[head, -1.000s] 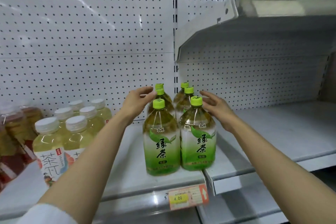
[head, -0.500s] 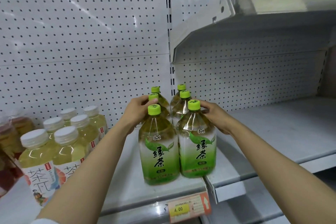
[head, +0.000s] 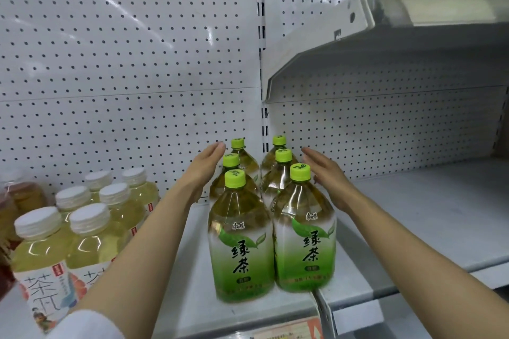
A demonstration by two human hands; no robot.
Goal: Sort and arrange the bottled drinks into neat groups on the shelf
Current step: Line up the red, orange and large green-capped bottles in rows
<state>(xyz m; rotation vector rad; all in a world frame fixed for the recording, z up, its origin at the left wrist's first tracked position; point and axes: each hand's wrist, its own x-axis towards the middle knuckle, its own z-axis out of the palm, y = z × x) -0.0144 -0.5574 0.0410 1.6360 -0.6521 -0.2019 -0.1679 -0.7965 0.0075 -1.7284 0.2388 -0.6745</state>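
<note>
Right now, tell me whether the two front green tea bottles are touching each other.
Touching. The head view shows the front left bottle and front right bottle pressed side by side, with no gap between their labels.

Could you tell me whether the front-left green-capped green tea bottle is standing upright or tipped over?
Upright: the front-left green tea bottle stands on its base on the white shelf, green cap on top.

Count, centre of frame: six green-capped green tea bottles [head: 241, 245], two columns of three. Lower left: six white-capped pale yellow tea bottles [head: 41, 253] visible. Far left edge: at least two reddish-brown drink bottles [head: 20, 192], cropped and blurred.
</note>
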